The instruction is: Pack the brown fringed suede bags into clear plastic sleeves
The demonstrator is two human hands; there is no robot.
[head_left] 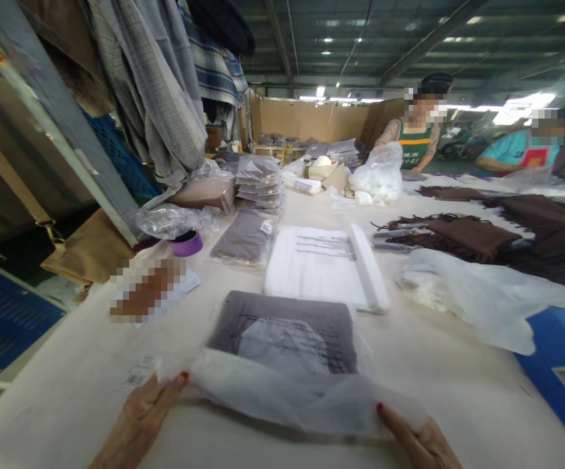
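Observation:
Right in front of me a folded grey cloth item lies inside a clear plastic bag with dark printing on it. The bag's loose near end is stretched between my hands. My left hand pinches its left corner, thumb and fingers together. At the right corner, my right hand grips the plastic, partly cut off by the bottom edge. A small barcode label lies beside my left hand. Just beyond the bag rests a stack of white printed plastic bags.
Packed grey items are piled at the back left, near purple tape. Brown fringed cloths and crumpled plastic lie to the right, by a blue crate. Two people stand across the table.

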